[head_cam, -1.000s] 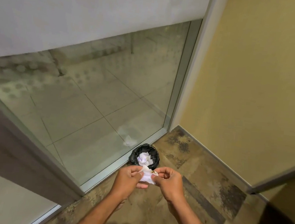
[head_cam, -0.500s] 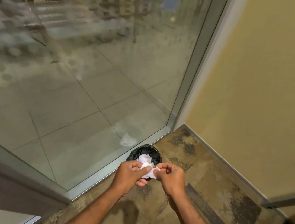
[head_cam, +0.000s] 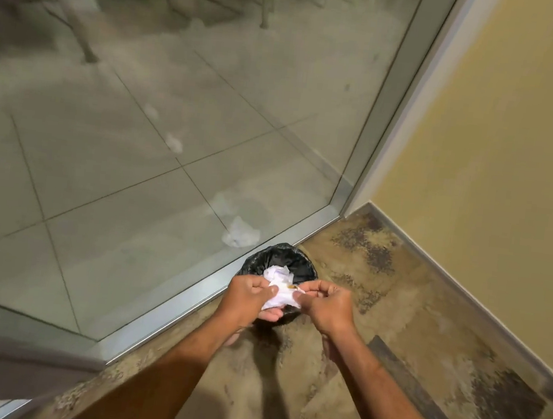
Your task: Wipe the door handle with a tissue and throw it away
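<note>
the tissue (head_cam: pixel 281 297) is pinched between both hands, the left hand (head_cam: pixel 248 297) closed on its left edge and the right hand (head_cam: pixel 325 304) closed on its right edge, so its long axis runs left to right. it is held directly above the black-lined bin (head_cam: pixel 279 261), which lies just beyond the fingers; neither hand is clearly nearer. the bin stands on mottled brown floor (head_cam: pixel 411 311), against the glass panel (head_cam: pixel 174 128), near the yellow wall (head_cam: pixel 514 167).
</note>
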Demonstrator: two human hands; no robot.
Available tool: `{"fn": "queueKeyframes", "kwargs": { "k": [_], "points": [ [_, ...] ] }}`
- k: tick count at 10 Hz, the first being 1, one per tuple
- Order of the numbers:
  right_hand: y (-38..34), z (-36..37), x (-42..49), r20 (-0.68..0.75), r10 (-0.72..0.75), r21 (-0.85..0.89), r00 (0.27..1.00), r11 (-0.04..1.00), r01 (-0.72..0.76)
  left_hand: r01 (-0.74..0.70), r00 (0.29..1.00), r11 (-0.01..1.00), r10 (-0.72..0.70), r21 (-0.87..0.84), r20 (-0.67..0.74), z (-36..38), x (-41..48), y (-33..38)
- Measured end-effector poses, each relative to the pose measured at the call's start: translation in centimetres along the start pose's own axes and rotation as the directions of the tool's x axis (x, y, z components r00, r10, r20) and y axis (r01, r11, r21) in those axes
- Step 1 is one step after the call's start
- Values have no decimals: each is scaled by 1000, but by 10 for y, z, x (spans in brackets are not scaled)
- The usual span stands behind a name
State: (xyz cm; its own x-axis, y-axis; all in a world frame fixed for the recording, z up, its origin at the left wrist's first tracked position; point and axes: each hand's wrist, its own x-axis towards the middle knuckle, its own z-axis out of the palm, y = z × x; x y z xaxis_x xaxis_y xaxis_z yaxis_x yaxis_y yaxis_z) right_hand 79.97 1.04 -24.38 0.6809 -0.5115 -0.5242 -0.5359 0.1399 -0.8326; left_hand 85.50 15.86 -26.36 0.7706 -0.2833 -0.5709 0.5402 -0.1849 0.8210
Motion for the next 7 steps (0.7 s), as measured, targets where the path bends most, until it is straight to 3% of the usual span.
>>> {"fn": "queueKeyframes", "kwargs": {
  "k": [3,4,6,7],
  "points": [
    [43,19,68,-116,10,-8,993,1000,-11,215,977,939,-208,-268,53,0,72,-34],
    [49,25,91,-173,-16,-1,985,1000,16,217,976,919,-207,-329,66,1,94,-36],
    [65,42,140,-106,7,21,994,1000,-5,167,984,937,-177,-307,-4,-5,131,-44],
    [78,44,146,-144,7,-2,990,1000,-7,141,986,958,-158,-251,-50,-10,130,-51]
  ]
}}
